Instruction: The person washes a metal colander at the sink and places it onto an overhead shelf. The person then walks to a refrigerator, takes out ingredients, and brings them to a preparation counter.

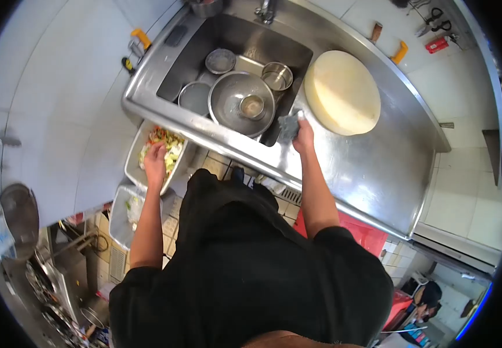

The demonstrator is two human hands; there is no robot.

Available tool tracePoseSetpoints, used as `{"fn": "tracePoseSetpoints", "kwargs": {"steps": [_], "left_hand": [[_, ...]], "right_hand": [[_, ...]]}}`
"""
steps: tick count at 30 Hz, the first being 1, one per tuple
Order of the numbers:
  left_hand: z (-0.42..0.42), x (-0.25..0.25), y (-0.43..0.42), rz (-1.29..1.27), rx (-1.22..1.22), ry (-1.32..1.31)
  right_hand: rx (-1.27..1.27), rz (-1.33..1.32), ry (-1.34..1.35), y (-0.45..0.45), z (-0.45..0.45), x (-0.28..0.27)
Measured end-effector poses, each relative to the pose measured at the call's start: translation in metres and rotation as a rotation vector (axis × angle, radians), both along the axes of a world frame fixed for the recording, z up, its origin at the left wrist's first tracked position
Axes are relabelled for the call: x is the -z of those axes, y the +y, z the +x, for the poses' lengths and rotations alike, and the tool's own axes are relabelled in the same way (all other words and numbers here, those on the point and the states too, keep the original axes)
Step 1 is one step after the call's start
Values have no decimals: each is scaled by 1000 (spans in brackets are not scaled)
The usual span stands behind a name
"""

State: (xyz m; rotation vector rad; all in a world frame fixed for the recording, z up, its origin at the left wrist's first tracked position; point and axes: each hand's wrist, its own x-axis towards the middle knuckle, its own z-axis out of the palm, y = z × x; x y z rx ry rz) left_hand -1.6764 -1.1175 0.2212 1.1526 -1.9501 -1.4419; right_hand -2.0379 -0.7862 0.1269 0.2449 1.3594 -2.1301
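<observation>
My right hand [304,134] is closed on a grey scouring pad [289,126] above the right edge of the sink [172,78]. My left hand [155,162] hangs over a white bin [136,152] of food scraps [172,148]; its fingers point down, and whether they hold anything is too small to tell. In the sink lie a large steel bowl [228,95] with a small round container [252,107] in it, a steel pot [277,76], a smaller bowl [220,61] and a round dish [194,97].
A thick round cutting board [342,93] lies on the steel counter [373,174], right of the sink. The faucet [265,11] is at the back. A second bin [122,217] stands below the first. Farther off at the lower right is another person [428,298].
</observation>
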Motion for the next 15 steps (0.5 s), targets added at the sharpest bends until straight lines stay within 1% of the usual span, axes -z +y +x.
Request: {"fn": "tracePoseSetpoints", "kwargs": {"steps": [2,4,6,8,9,10,11,12,13,14,15], "left_hand": [[-72,-17,-11,-2,158,82],[-144,-19,-27,-45,355,39],[-215,-11,-46,-102,527,-64],[-295,0,-64,-190,691,-139],[-343,18,-80,-145,694,-86],[-382,37,-98,-99,704,-39],[-415,34,-111,-240,692,-114],[-465,31,-116,-385,709,-158],[-513,66,-142,-210,750,-12],[-568,109,-170,-163,746,38],[-604,156,-204,223,925,408]], "right_hand": [[39,-8,-47,-13,33,-57],[23,-20,-57,-10,41,-50],[85,-11,-123,-12,57,-76],[127,-31,-158,-6,66,-69],[156,-33,-153,-2,71,-56],[201,-25,-185,-4,78,-69],[188,-43,-206,-5,83,-77],[211,-58,-213,0,87,-80],[250,-37,-199,5,92,-72],[289,-6,-188,7,99,-66],[366,17,-193,1,104,-73]]}}
